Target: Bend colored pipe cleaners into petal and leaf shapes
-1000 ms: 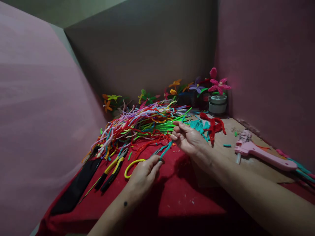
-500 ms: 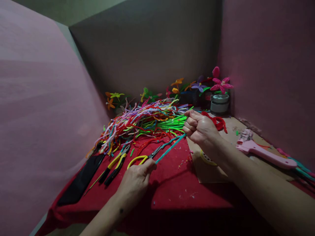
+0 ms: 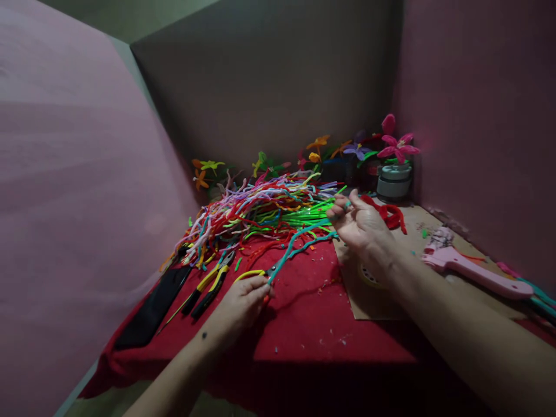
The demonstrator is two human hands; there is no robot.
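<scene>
A teal pipe cleaner [image 3: 289, 249] runs slanting between my two hands above the red cloth. My left hand [image 3: 245, 295] pinches its lower end between thumb and fingers. Up and to the right, my right hand [image 3: 360, 226] faces palm up with curled, loosened fingers, and a bit of teal shows between the fingertips and thumb. A second teal strand [image 3: 313, 243] lies close below the first. Just past my left hand are scissors [image 3: 256, 273] with yellow handles, partly hidden by it. Beyond my right hand is a big heap of coloured pipe cleaners [image 3: 252, 202], with a bright green bundle [image 3: 308, 214].
Yellow-and-black pliers [image 3: 215, 286] and a black phone-like slab [image 3: 152, 310] lie left on the red cloth [image 3: 304, 330]. Rightward, a pink glue gun [image 3: 478, 272] rests on cardboard [image 3: 365, 304]. Pipe-cleaner flowers [image 3: 397, 147] and a grey jar [image 3: 394, 182] stand behind, near the walls.
The teal pipe cleaner has gone from taut and straight to slightly bent. My right hand has turned palm up and its fist has loosened. My left hand still pinches its end.
</scene>
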